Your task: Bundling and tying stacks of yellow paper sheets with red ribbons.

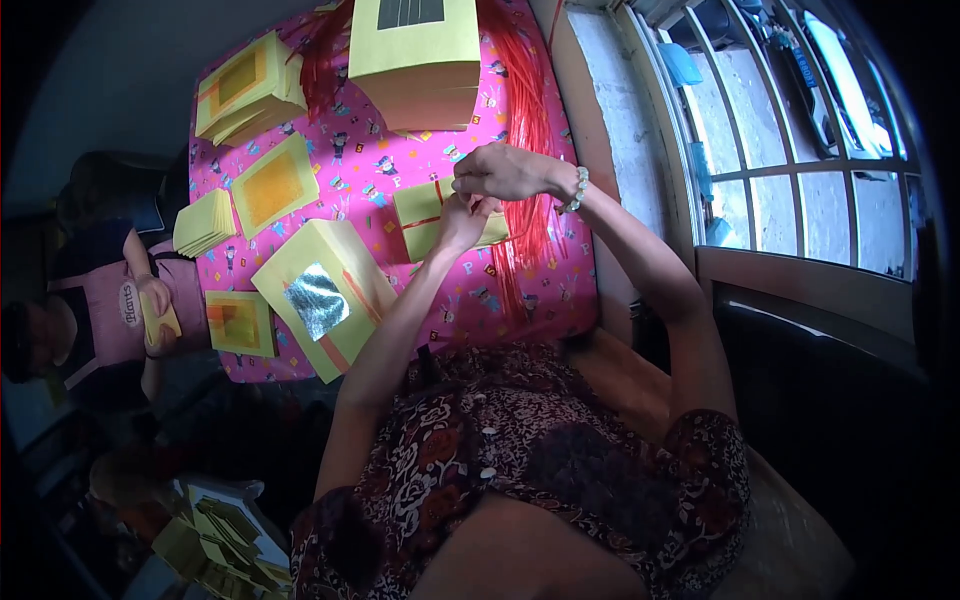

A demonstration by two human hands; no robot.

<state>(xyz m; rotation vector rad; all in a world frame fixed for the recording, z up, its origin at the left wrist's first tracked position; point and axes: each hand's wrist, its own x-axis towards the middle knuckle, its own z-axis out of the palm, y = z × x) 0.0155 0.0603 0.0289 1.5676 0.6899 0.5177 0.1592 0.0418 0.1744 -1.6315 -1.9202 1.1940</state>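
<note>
Patterned blouse [510,430] was nearest, 6 o'clock. Left hand [466,220] and right hand [503,172] met at 12, fingers curled; couldn't tell if gripping. Red-banded yellow paper bundle [414,210] lay beneath.

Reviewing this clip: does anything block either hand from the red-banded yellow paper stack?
Nothing visible does. The left hand and right hand meet over the yellow paper stack. Loose red strands lie at its right, passing beneath the right wrist. Fingertip contact is too unclear to tell.
</note>
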